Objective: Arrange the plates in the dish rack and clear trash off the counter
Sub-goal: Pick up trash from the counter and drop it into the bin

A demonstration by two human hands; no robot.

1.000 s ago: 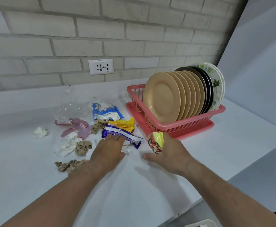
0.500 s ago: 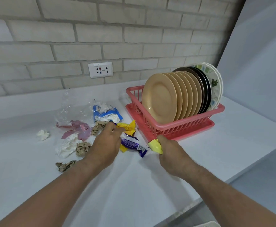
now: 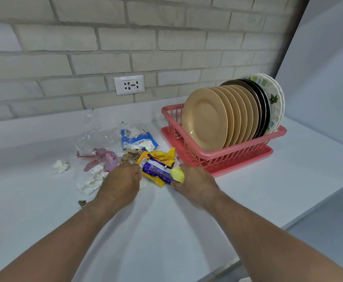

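A pink dish rack (image 3: 245,152) on the white counter (image 3: 166,231) holds several tan plates (image 3: 205,119), dark plates (image 3: 263,102) and a floral white plate (image 3: 277,98), all upright. Left of it lies trash: a purple wrapper (image 3: 156,170), a yellow wrapper (image 3: 162,155), a blue packet (image 3: 136,139), pink plastic (image 3: 103,158), clear plastic (image 3: 97,135), brown paper (image 3: 131,154) and white tissues (image 3: 92,180). My left hand (image 3: 121,182) is closed over trash at the purple wrapper's left end. My right hand (image 3: 195,184) grips a yellow wrapper piece (image 3: 177,175).
A brick wall with a power socket (image 3: 129,84) backs the counter. A small white tissue wad (image 3: 60,166) lies apart at the left and a brown scrap (image 3: 82,203) sits by my left forearm. The counter edge drops off at the front right.
Both hands have drawn closer together around the purple and yellow wrappers. The right hand now holds the yellow piece right beside the purple wrapper's end; wrappers have bunched up between the hands.
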